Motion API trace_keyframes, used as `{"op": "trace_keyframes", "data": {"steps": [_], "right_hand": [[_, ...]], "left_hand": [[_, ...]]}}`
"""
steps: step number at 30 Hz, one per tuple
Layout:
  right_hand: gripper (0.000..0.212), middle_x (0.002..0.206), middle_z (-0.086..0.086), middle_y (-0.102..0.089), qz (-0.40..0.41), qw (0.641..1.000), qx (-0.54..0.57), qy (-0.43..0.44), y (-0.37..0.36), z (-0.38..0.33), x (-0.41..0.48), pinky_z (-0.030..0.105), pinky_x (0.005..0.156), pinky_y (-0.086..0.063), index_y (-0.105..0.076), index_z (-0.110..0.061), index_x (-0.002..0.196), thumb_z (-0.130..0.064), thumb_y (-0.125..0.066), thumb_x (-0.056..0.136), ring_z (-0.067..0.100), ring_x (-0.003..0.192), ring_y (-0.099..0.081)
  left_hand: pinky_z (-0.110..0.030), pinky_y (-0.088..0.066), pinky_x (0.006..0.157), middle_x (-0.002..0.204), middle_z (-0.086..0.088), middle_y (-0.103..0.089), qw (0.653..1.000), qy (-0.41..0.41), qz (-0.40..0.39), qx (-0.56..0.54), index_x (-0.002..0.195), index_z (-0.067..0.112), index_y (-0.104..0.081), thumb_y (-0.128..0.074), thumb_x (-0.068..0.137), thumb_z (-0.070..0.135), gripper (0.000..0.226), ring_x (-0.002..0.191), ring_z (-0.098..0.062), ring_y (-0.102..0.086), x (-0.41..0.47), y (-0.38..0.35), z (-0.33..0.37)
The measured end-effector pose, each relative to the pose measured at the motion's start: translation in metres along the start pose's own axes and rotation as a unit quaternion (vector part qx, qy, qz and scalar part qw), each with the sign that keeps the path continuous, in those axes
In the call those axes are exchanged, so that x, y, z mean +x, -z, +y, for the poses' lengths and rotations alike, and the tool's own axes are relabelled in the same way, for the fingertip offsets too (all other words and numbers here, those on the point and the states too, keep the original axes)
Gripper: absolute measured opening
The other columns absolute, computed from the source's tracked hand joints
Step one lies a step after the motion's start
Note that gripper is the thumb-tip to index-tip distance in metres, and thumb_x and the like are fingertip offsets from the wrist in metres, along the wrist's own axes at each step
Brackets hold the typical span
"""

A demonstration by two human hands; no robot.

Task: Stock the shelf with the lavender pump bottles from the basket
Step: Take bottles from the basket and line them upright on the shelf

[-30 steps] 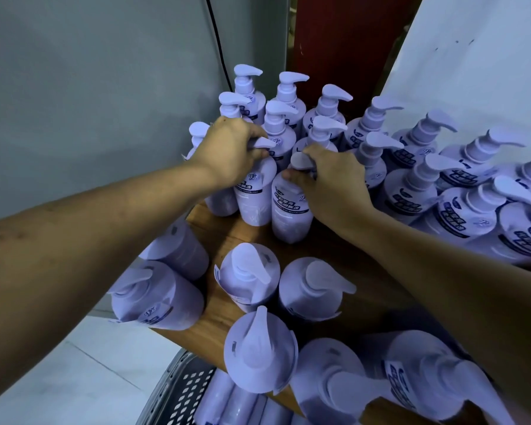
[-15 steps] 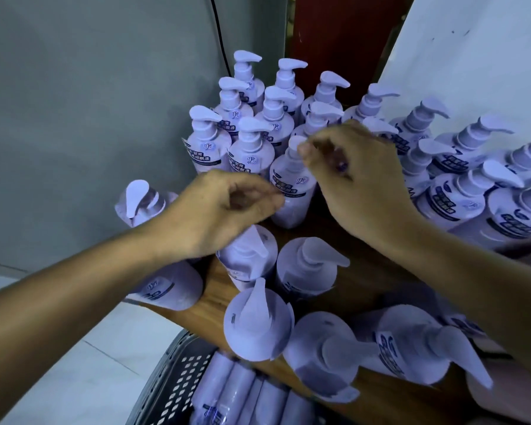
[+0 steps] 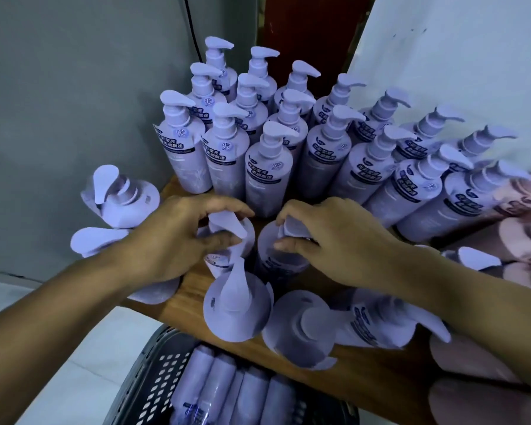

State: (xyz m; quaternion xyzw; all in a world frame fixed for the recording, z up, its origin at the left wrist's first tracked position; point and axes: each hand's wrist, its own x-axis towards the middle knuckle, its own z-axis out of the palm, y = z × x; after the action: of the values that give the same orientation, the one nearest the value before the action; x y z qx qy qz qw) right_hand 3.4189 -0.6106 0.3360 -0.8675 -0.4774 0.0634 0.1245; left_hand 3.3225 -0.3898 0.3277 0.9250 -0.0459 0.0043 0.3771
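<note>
The left hand [image 3: 178,243] curls over the pump head of a lavender pump bottle [image 3: 227,227], thumb and fingers pinching the nozzle. Just beside it, the right hand [image 3: 337,243] pinches the pump of a second bottle [image 3: 269,237] in the same way. Both bottles stand upright on the wooden shelf [image 3: 193,289], directly in front of the stocked rows [image 3: 258,139] packed behind them with labels facing out. More upright bottles crowd the shelf's near edge. Below it, the dark perforated basket [image 3: 154,372] holds spare bottles [image 3: 227,391] lying on their sides; their count is hard to judge. Blurred pink bottles [image 3: 528,240] sit at the right edge.
</note>
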Motion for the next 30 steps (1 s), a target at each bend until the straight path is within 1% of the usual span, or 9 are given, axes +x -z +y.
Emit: {"op": "trace_keyframes", "data": {"steps": [3,6,9,11,16,20,24,26,30], "right_hand": [[0.029,0.049,-0.011,-0.039,0.03,0.993,0.085,-0.076,0.007,0.015,-0.002,0.016,0.047,-0.028,-0.062,-0.018,0.105,-0.042,-0.064,0.09,0.003,0.047,-0.045],[0.027,0.045,-0.011,-0.039,0.05,0.99,0.085,-0.104,0.017,0.032,-0.005,0.016,0.045,-0.03,-0.063,-0.013,0.099,-0.038,-0.065,0.089,-0.004,0.052,-0.051],[0.027,0.047,-0.011,-0.043,0.053,0.989,0.068,-0.118,0.023,0.046,-0.01,0.019,0.048,-0.03,-0.064,-0.012,0.099,-0.036,-0.066,0.088,0.006,0.044,-0.045],[0.026,0.049,-0.012,-0.041,0.059,0.988,0.052,-0.132,0.027,0.059,-0.013,0.021,0.05,-0.029,-0.063,-0.012,0.099,-0.035,-0.067,0.089,0.003,0.048,-0.041],[0.031,0.057,-0.002,-0.046,0.046,0.988,0.007,-0.148,0.028,0.087,-0.024,0.03,0.052,-0.031,-0.06,-0.009,0.103,-0.038,-0.062,0.091,0.014,0.056,-0.047],[0.026,0.058,-0.006,-0.043,0.052,0.982,0.035,-0.175,0.029,0.101,-0.029,0.028,0.051,-0.029,-0.059,-0.011,0.104,-0.034,-0.063,0.092,0.007,0.056,-0.042],[0.027,0.061,-0.005,-0.044,0.039,0.986,0.02,-0.162,0.027,0.104,-0.031,0.034,0.054,-0.037,-0.056,-0.014,0.109,-0.036,-0.06,0.094,0.022,0.061,-0.052],[0.027,0.067,0.001,-0.05,0.029,0.987,0.006,-0.16,0.024,0.104,-0.033,0.037,0.057,-0.041,-0.052,-0.016,0.109,-0.039,-0.057,0.095,0.025,0.065,-0.053],[0.024,0.063,0.0,-0.047,0.02,0.985,0.062,-0.162,0.024,0.112,-0.036,0.031,0.048,-0.028,-0.044,-0.02,0.099,-0.04,-0.056,0.095,0.015,0.057,-0.045]], "left_hand": [[0.0,-0.036,0.072,0.104,0.013,-0.069,0.999,-0.016,0.001,0.036,0.117,0.022,-0.067,-0.07,0.085,0.014,0.033,0.081,0.019,-0.053,0.0,-0.001,0.0],[0.004,-0.033,0.074,0.102,0.015,-0.064,0.997,-0.037,0.005,0.067,0.121,0.019,-0.066,-0.074,0.081,0.013,0.042,0.081,0.027,-0.047,0.002,0.002,-0.002],[0.004,-0.033,0.077,0.102,0.017,-0.061,0.994,-0.042,-0.004,0.1,0.123,0.021,-0.063,-0.073,0.076,0.039,0.052,0.085,0.03,-0.042,0.003,0.006,-0.003],[0.003,-0.034,0.076,0.091,0.026,-0.056,0.993,-0.047,-0.014,0.11,0.115,0.021,-0.066,-0.072,0.071,0.046,0.051,0.083,0.028,-0.044,0.005,0.007,-0.004],[-0.006,-0.042,0.067,0.09,0.023,-0.064,0.997,-0.022,-0.004,0.077,0.106,0.029,-0.065,-0.08,0.07,0.039,0.04,0.08,0.01,-0.057,0.005,0.004,-0.01],[-0.003,-0.041,0.066,0.094,0.033,-0.062,0.997,-0.019,-0.002,0.074,0.103,0.034,-0.062,-0.082,0.07,0.036,0.038,0.078,0.015,-0.058,0.004,0.001,-0.005],[-0.018,-0.046,0.063,0.084,0.026,-0.066,0.994,0.029,0.028,0.099,0.102,0.039,-0.062,-0.083,0.07,0.042,0.039,0.069,0.004,-0.06,0.007,0.0,-0.004],[-0.012,-0.043,0.06,0.079,0.03,-0.063,0.992,0.031,0.043,0.118,0.099,0.039,-0.063,-0.087,0.065,0.037,0.041,0.066,0.009,-0.057,0.013,-0.001,0.005],[-0.006,-0.033,0.05,0.071,0.042,-0.053,0.988,0.002,0.053,0.147,0.091,0.034,-0.066,-0.091,0.06,0.025,0.041,0.058,0.017,-0.048,0.043,-0.007,0.036]]}}
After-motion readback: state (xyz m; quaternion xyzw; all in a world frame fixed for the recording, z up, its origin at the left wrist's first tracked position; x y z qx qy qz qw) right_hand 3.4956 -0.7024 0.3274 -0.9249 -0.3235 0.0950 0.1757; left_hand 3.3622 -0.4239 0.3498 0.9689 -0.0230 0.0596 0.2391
